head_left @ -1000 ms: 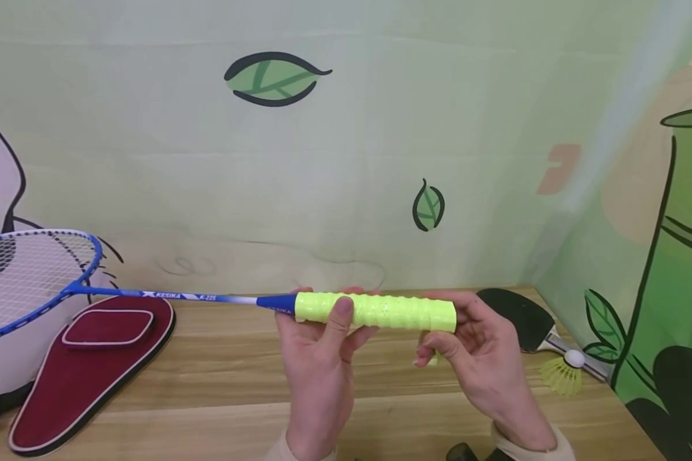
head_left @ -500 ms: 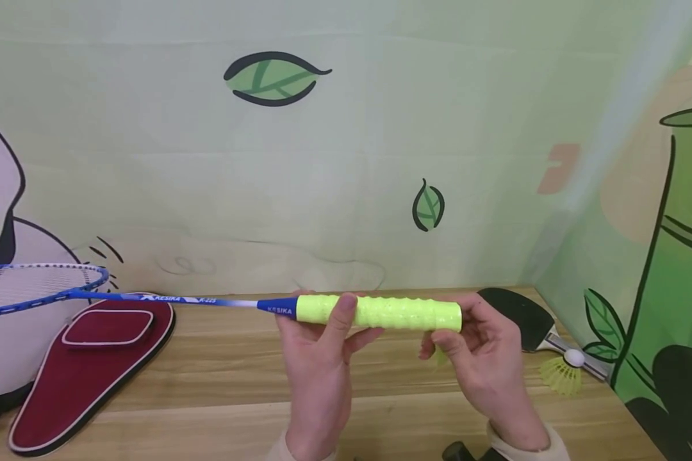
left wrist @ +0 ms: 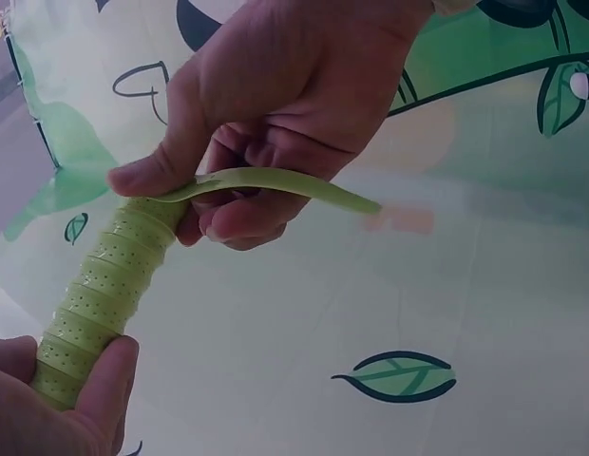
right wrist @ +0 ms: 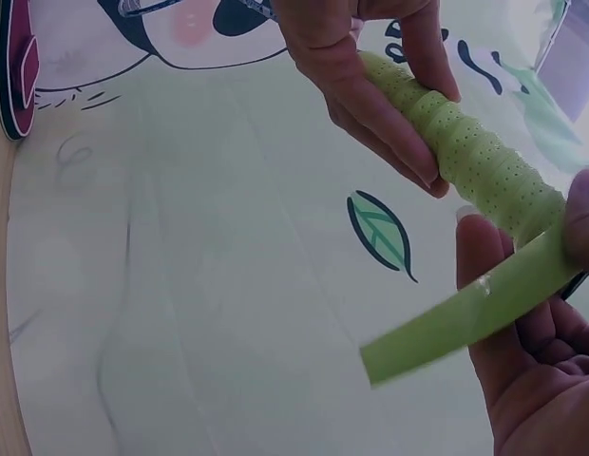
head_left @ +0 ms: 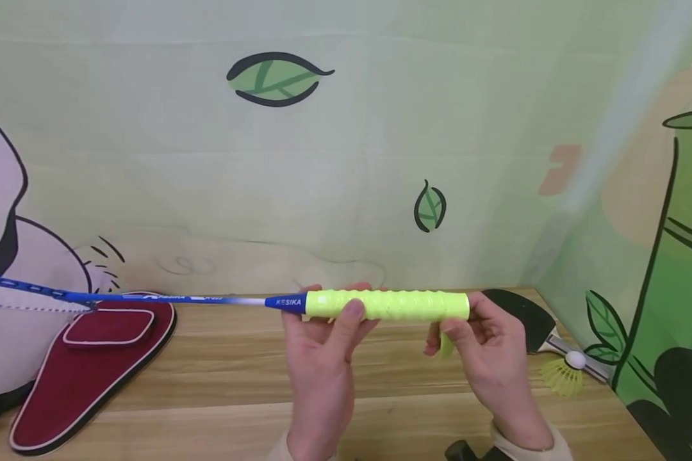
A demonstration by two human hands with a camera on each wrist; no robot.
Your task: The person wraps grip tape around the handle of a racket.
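Note:
A blue and white badminton racket (head_left: 236,300) lies level across the head view, its head cut off at the left edge. Perforated, ridged yellow-green overgrip tape (head_left: 403,305) is wound along the handle. My left hand (head_left: 321,378) holds the handle near the blue cone, thumb on the front side. At the butt end my right hand (head_left: 496,362) pinches the tape between thumb and fingers. From that pinch a loose tape end (right wrist: 456,318) sticks out, flat and free, in the right wrist view; the left wrist view shows the same tape tail (left wrist: 285,180) edge-on.
A dark red racket case (head_left: 86,384) lies at the left of the wooden table (head_left: 219,410). At the back right lie a black table tennis bat (head_left: 513,317) and a yellow shuttlecock (head_left: 565,374) by its handle. A printed backdrop (head_left: 346,160) stands behind the table.
The racket has turned about its long axis, so its head has gone from slanted face to nearly edge-on and tipped. Handle and both hands have shifted slightly right.

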